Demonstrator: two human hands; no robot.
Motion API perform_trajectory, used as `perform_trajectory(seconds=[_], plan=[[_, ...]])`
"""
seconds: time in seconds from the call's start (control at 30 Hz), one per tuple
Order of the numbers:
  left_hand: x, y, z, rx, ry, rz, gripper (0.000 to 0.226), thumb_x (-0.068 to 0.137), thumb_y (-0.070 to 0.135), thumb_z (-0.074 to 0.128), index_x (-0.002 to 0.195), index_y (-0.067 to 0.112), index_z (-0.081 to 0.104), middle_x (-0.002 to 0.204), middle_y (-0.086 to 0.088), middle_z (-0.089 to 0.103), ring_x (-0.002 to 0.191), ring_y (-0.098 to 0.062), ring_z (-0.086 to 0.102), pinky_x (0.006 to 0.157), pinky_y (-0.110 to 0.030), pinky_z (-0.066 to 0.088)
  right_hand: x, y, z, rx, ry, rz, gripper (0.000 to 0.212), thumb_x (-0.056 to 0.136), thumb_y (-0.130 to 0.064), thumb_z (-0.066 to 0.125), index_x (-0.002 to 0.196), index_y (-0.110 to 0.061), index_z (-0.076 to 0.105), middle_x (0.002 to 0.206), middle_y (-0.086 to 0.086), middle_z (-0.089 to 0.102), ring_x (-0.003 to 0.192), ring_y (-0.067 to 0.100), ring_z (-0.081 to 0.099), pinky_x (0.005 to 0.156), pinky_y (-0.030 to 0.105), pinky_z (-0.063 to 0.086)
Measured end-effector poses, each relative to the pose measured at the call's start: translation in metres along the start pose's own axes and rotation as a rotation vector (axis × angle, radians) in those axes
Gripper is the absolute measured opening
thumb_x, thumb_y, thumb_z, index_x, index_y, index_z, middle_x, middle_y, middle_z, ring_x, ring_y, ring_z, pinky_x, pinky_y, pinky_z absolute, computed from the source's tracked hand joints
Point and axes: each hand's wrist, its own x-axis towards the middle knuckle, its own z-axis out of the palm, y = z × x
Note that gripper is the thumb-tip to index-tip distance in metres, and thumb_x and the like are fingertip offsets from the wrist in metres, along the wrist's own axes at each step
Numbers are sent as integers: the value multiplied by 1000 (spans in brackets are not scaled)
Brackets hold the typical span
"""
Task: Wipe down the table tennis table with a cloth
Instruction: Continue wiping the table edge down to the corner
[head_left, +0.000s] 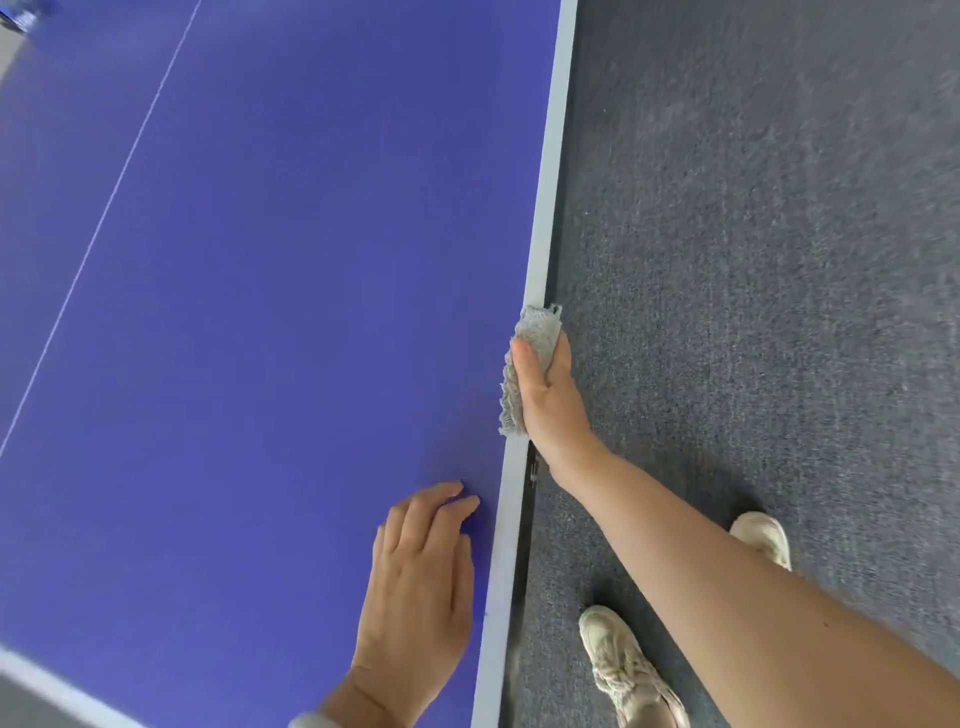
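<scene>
The blue table tennis table (270, 291) fills the left of the head view, with a white band along its right edge and a thin white centre line. My right hand (550, 400) grips a grey-green cloth (535, 332) folded over that right edge, thumb on top and fingers down the side. My left hand (421, 577) rests flat on the blue top near the same edge, fingers loosely spread, closer to me than the cloth.
Grey carpet (769, 234) covers the floor right of the table. My two pale shoes (623, 670) stand on it close to the table's edge. The table's near white end line (57, 691) shows at the lower left.
</scene>
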Motion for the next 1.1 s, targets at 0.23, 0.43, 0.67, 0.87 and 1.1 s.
perform_trajectory(seconds=[0.23,0.43,0.67,0.87,1.1], plan=[[181,7,-20,25,131,-115,36,99,7,46,134,3,52,146,-10,42,136,-26,38,114,-40,31,1,-1,2,-38,-21,-11,71,98,-44,49,155,-14,19,147,16,42,131,28,47,111,44,37],[320,24,-7,179,51,-94,50,106,26,31,154,13,25,163,-3,18,150,-20,14,119,-39,14,0,8,-3,-15,-62,0,89,89,-62,42,159,-22,3,159,-1,20,129,-7,29,89,-11,18],[340,10,2,84,144,-55,47,107,25,25,153,27,30,161,7,22,148,-9,16,119,-31,11,14,-6,-10,42,-67,26,93,84,-72,37,157,-23,11,150,-6,32,124,-12,36,98,-1,27],[345,6,3,35,172,-28,48,105,17,26,151,23,35,160,4,26,147,-9,21,118,-25,13,131,-70,-12,163,110,42,63,91,-63,51,140,-26,38,123,2,61,108,23,63,92,45,51],[343,3,4,49,161,-47,51,102,27,24,151,31,33,160,12,24,145,-2,19,113,-24,9,114,-52,-6,256,120,-48,71,90,-68,47,150,-35,29,125,4,58,109,20,62,97,43,49]])
